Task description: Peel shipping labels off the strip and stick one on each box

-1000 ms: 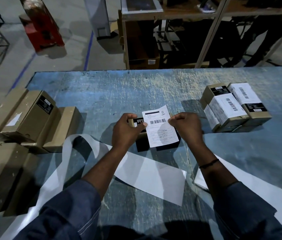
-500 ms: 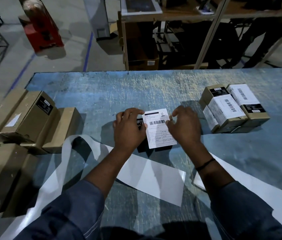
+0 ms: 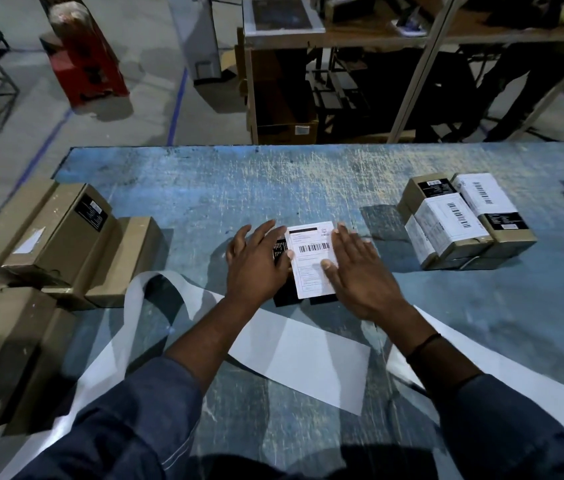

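Label (image 3: 309,283) lies dead ahead on the table (image 3: 273,188), stuck atop a dark box (image 3: 283,300) that is mostly hidden under it. Its long axis runs near-to-far, tilted a little.

Left hand (image 3: 256,268) lies flat on the label's left edge, fingers straight and spread. Right hand (image 3: 363,275) lies flat on the right edge, thumb resting on the print. Neither pinches anything. Both are equally close.

Likely step: smoothing the label down.

Labelled boxes (image 3: 447,223) are stacked well off to the right, so the right hand is nearer. Two white-labelled tops show; there is a lower layer, count unclear.

Brown boxes (image 3: 55,230) without shipping labels sit far left, nearer the left hand. At least four; edges merge in shadow.

One white strip (image 3: 301,358) loops across the near table, under both forearms.
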The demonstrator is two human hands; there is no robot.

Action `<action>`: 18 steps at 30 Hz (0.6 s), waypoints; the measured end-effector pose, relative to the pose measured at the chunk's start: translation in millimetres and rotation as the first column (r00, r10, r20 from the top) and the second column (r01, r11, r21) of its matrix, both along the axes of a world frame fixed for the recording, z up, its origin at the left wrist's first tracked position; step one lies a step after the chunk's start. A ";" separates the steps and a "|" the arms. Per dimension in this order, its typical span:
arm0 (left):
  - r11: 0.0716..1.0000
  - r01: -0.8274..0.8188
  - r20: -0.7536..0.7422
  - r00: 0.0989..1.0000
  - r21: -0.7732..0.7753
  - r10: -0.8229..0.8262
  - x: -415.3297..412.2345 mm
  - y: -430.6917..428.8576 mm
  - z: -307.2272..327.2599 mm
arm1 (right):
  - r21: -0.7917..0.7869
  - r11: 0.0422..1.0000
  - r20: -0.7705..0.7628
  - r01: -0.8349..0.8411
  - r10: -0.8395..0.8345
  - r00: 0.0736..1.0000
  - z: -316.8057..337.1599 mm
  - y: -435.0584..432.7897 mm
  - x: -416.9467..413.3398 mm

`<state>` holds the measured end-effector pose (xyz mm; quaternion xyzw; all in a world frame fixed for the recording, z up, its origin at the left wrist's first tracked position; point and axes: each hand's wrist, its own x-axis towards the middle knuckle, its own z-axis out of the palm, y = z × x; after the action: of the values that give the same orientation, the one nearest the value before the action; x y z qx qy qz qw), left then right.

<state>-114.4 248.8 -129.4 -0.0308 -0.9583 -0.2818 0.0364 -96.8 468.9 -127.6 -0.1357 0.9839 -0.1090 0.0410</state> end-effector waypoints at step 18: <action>0.928 0.335 0.009 0.941 -0.164 -0.339 -11.1 11.9 7.3 | -0.158 0.970 -0.063 -0.186 0.178 0.982 17.0 3.1 -30.4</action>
<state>-125.4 260.7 -122.1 -0.2005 -0.9582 -0.2040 -0.0058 -127.2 472.0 -110.7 -0.2311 0.9557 -0.1817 0.0158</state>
